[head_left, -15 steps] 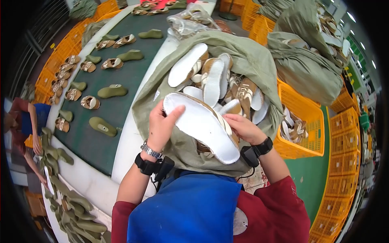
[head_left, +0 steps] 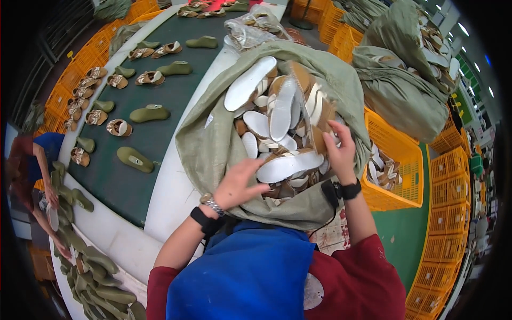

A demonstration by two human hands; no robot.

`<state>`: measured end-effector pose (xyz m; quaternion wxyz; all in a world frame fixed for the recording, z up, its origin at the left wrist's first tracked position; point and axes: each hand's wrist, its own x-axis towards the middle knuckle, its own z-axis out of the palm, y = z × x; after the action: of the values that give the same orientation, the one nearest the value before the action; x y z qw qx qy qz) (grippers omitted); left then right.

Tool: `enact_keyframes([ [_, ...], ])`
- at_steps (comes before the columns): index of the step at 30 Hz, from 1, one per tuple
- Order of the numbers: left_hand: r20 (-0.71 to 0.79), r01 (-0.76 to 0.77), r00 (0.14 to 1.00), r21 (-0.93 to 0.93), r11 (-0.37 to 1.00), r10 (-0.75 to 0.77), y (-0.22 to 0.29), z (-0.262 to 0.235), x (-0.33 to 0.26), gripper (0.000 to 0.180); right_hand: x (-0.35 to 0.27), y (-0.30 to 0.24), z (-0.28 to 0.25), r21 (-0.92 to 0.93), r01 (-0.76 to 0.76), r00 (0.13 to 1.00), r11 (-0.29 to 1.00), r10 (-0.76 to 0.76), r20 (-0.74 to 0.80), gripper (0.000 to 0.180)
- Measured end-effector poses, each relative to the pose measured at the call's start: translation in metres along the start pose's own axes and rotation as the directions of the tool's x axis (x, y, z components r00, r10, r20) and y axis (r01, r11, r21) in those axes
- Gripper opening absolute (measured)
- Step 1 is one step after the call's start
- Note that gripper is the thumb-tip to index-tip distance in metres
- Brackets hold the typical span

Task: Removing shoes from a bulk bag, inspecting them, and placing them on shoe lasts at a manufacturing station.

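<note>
My right hand pinches the lower end of a brown-and-white shoe upper, which stands on end and is blurred by motion. My left hand holds nothing, its fingers apart over the front of an olive cloth sack. Beside those fingers a shoe upper with a white underside lies flat in the sack. Several more such uppers fill the sack, including one with its white underside showing at the back left.
Left of the sack, a green conveyor belt carries shoes and olive shoe lasts. An orange crate with uppers stands at right, below another filled sack. At far left, a co-worker's hands are over piled lasts.
Both hands held one upper with its white underside facing up; my left hand has let go and opened. My right hand moved up and right, gripping an upper; whether it is the same one I cannot tell.
</note>
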<state>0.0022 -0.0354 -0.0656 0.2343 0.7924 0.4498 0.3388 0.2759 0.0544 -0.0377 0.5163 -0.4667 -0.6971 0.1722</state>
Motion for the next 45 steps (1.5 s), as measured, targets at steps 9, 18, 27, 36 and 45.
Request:
enact_keyframes([
  [9,0.67,-0.024,0.725,0.253,0.967,-0.158,0.013,0.022,-0.027,0.062,0.011,0.06,0.003,-0.775,0.363,0.931,0.517,-0.233,0.28,0.033],
  [18,0.566,-0.125,0.822,0.291,0.948,-0.065,0.032,0.029,-0.04,0.036,-0.147,0.085,0.074,-0.04,0.044,-0.213,0.998,0.049,0.976,0.022],
  [27,0.528,-0.099,0.847,0.26,0.961,-0.056,0.038,0.037,-0.037,0.025,-0.176,0.131,0.126,-0.251,0.261,-0.234,0.932,0.314,0.92,0.055],
  [36,0.505,-0.045,0.859,0.24,0.97,-0.085,0.035,0.031,-0.037,0.024,-0.15,0.112,0.115,-0.058,0.331,-0.107,0.942,0.099,0.989,0.026],
  [45,0.533,0.02,0.841,0.134,0.991,-0.089,0.029,0.004,-0.044,0.019,-0.111,0.113,0.038,-0.138,-0.242,0.217,0.961,0.192,0.957,0.026],
])
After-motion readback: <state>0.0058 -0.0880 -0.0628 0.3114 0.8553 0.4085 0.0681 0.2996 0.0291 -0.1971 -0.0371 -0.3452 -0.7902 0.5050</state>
